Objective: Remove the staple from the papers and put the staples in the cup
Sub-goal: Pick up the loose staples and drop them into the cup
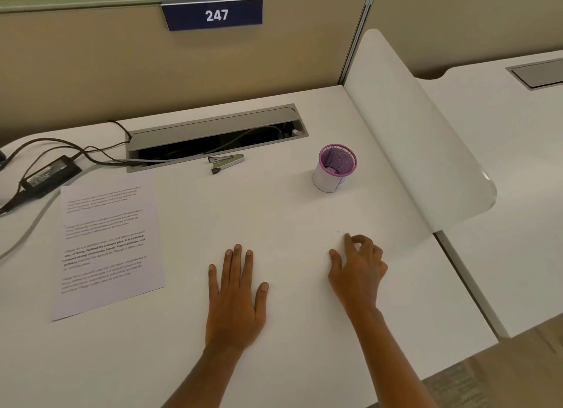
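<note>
Resting flat on the white desk, the left hand lay palm down with its fingers spread and straight, holding nothing. Over to its right, the right hand was curled, fingertips drawn together and pressed down on the desktop beside a tiny dark speck (too small to say whether it was a staple); whether anything sat pinched between those fingers could not be told. Up beyond that hand stood the cup, a white-sided pot with a purple mesh lining and rim, upright, well apart from both hands, with some small pale bits at its bottom. Left of the cup, just in front of the grey cable tray, lay the staple remover, a silver tool with dark tips, untouched. Far out on the left side the printed paper lay flat and a little skewed, four blocks of text on it, the third partly in bold; the words were too blurred to read with any certainty. Behind the sheet a black power adapter sat with its cables trailing toward the tray. On the beige partition at the back hung a navy sign reading "247" in white figures. A white rounded divider rose at the desk's right edge.
</note>
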A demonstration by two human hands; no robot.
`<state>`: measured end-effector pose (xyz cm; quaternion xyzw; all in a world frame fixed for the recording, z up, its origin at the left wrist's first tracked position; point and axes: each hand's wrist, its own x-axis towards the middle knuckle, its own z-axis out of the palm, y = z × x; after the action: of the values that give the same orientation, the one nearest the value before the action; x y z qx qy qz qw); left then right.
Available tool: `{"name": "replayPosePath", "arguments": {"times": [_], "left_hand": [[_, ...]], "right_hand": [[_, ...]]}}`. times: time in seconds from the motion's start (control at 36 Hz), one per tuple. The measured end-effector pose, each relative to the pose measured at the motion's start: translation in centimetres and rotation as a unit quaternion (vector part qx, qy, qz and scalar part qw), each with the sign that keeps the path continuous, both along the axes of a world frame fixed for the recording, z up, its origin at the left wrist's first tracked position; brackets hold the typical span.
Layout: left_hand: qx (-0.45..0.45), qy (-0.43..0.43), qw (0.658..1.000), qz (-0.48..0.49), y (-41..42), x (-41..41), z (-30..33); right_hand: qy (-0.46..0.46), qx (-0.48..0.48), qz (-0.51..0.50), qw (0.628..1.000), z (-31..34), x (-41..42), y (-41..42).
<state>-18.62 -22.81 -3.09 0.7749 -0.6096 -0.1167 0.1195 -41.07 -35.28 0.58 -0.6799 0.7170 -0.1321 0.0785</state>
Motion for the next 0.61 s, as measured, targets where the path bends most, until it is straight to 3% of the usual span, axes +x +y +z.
{"name": "replayPosePath", "arguments": {"times": [0.14,0.42,0.61], "left_hand": [[0.003,-0.002,1.0,0.0,0.0,0.0,0.0],[0.001,-0.003,1.0,0.001,0.0,0.0,0.1],[-0.001,-0.003,1.0,0.001,0.1,0.0,0.2]], "right_hand": [[0.001,-0.005,0.02,1.0,0.1,0.7,-1.0],[-0.155,-0.005,-0.065,0.986,0.2,0.1,-2.6],[-0.164,0.015,-0.03,0.986,0.7,-0.2,-4.7]]}}
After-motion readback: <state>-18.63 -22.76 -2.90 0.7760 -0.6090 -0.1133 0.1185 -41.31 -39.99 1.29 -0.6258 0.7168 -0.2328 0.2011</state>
